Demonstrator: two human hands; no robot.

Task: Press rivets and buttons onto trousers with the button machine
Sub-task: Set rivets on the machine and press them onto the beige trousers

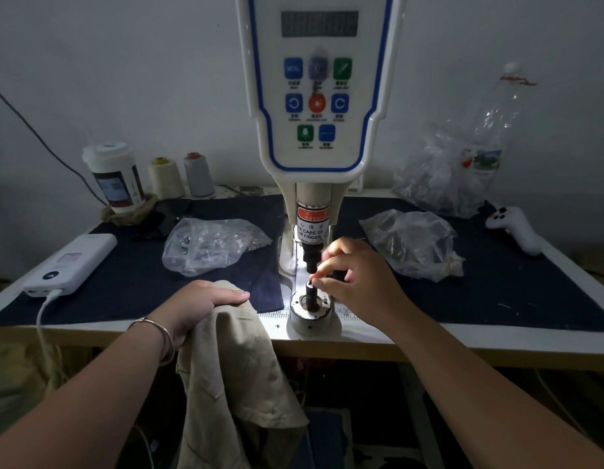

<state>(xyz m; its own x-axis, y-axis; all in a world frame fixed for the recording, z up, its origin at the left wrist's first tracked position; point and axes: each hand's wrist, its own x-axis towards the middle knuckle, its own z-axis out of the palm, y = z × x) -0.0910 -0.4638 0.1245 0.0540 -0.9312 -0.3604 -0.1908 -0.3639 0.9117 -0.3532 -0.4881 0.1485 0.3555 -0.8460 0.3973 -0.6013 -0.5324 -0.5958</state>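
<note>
The big white button machine [314, 96] stands at the back of the worktop [496, 336], with its dark pressing head [310, 257] pointing down at a round metal base [309, 314] near the front edge. A bright light shines on that spot.

The tan trousers [233, 360] hang over the front edge of the worktop, left of the base and not yet under the head. They look soft and floppy, so I think they will sag and slide if let go. The best place to hold them is likely the thick top edge, where the cloth is folded and stronger.

The left hand [206, 302] lies on top of the trousers with the fingers curled over the cloth, holding it against the worktop edge. The right hand [354, 279] is well apart from the trousers, right next to the pressing head. Its thumb and finger are pinched together just above the small post on the base. It may be holding a tiny rivet or button, but that piece is too small to see. Such a piece would be hard, light and easy to drop.

Bags of small metal parts [212, 243] lie on both sides of the machine.
</note>
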